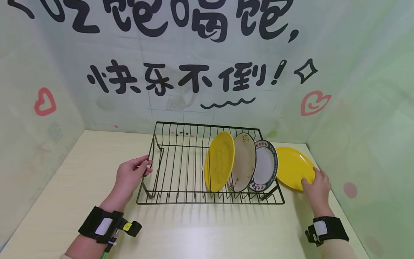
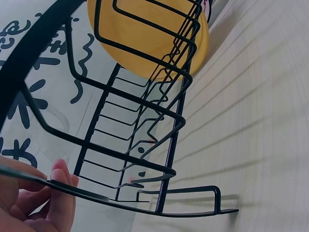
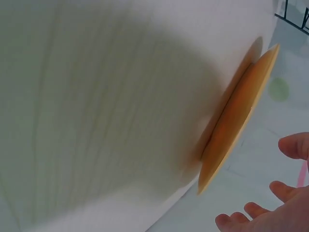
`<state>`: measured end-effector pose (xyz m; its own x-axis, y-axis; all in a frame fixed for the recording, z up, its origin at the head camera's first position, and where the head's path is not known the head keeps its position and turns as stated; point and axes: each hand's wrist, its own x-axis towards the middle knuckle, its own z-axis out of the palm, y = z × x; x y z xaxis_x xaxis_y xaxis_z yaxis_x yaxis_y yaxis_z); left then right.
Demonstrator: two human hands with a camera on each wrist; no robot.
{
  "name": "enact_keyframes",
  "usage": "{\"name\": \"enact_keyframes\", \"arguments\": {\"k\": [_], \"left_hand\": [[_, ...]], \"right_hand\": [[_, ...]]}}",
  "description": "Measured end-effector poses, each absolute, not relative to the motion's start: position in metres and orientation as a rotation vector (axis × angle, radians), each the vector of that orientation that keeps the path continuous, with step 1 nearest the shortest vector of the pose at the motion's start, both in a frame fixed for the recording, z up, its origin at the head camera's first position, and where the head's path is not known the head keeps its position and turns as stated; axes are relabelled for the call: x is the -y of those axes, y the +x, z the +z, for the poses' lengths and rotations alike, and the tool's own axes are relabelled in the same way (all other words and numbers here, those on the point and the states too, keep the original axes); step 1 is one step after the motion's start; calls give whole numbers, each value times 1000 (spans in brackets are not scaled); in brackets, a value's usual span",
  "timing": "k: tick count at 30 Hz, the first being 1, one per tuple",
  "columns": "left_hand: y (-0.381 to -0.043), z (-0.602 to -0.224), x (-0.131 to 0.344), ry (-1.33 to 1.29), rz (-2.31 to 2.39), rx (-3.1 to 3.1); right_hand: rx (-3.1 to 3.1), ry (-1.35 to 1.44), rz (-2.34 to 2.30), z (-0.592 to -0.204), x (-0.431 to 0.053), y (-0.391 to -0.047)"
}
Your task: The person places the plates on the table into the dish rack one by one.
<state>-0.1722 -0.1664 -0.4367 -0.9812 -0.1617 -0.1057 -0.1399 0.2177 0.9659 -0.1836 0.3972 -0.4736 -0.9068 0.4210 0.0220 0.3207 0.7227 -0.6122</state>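
Observation:
My left hand (image 1: 132, 172) grips the left end bar of a black wire dish rack (image 1: 210, 204). Its fingers curl round that bar (image 2: 77, 191) in the left wrist view. Toward the rack's right end, three plates stand on edge: a yellow plate (image 1: 221, 162), a cream plate with a floral rim (image 1: 244, 162) and a white plate with a dark patterned rim (image 1: 263, 167). Another yellow plate (image 1: 292, 167) lies flat on the table, right of the rack. Over its right edge hovers my right hand (image 1: 318, 189), with thumb and fingers spread and apart from the plate (image 3: 236, 121) in the right wrist view.
The pale wooden table (image 1: 194, 230) is bounded behind by a printed backdrop (image 1: 181, 46) with dark lettering, and by side panels left and right (image 1: 372, 144). The right panel rises close beside my right hand. A cable (image 1: 105, 254) runs from the left wrist camera (image 1: 132, 228).

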Motion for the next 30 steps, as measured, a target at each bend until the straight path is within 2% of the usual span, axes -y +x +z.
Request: {"name": "enact_keyframes", "arguments": {"k": [16,30], "left_hand": [[-171,-437,167,310,-1909,2457],[-171,-437,166,294,-1901,2460]], "right_hand": [[2837,-678,960,-481,-415,-193],[2361,-1182,1673,-479,-428,-201]]}}
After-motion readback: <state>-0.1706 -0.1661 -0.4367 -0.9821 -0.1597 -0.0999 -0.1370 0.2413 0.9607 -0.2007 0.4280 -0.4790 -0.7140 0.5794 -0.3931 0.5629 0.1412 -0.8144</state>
